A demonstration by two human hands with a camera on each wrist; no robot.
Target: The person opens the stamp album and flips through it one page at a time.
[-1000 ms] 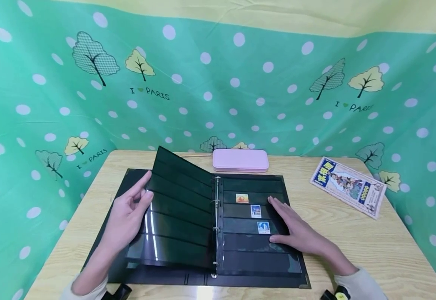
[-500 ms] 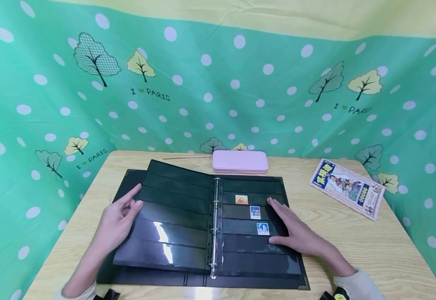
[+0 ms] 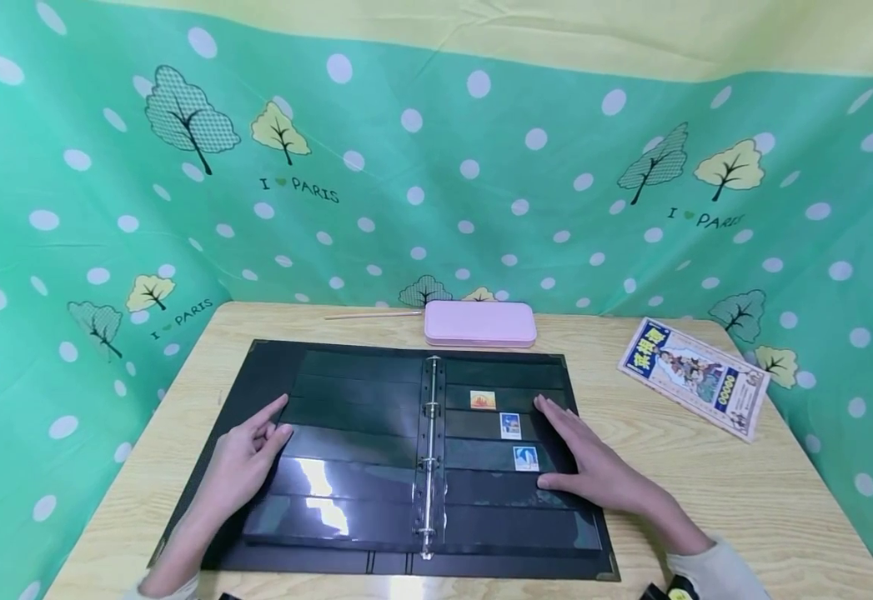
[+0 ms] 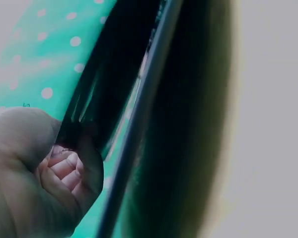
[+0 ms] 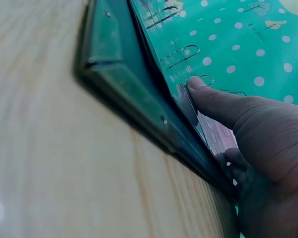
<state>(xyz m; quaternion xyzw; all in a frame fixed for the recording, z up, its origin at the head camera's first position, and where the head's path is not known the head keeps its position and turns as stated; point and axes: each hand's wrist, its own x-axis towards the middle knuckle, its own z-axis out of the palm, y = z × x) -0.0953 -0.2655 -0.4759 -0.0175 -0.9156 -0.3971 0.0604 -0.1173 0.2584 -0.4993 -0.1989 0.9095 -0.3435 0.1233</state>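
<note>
A black ring-binder stamp album [image 3: 228,433] lies spread on the table in the head view. My left hand [image 3: 237,467] pinches the outer edge of the left black pocket page [image 3: 361,400]; in the left wrist view the thumb and fingers of that hand [image 4: 44,173] stand on either side of the sheet. The right pocket page [image 3: 511,529] bears an orange stamp [image 3: 483,400], a blue stamp [image 3: 510,426] and a blue-and-white stamp [image 3: 526,458]. My right hand [image 3: 594,462] rests on this page's outer edge with spread fingers, its thumb [image 5: 213,99] on the clear surface in the right wrist view.
Metal rings [image 3: 428,458] join the pages at the album's middle. Behind the album lie a pink case [image 3: 480,323] and a thin stick [image 3: 372,315]. A printed booklet [image 3: 694,377] lies at the right on the wooden table [image 3: 706,467]. A green dotted cloth [image 3: 466,200] surrounds the table.
The left page, tilted up a second ago, has come down to the left and lies nearly flat. My left hand has lowered with it. The right hand has stayed in place.
</note>
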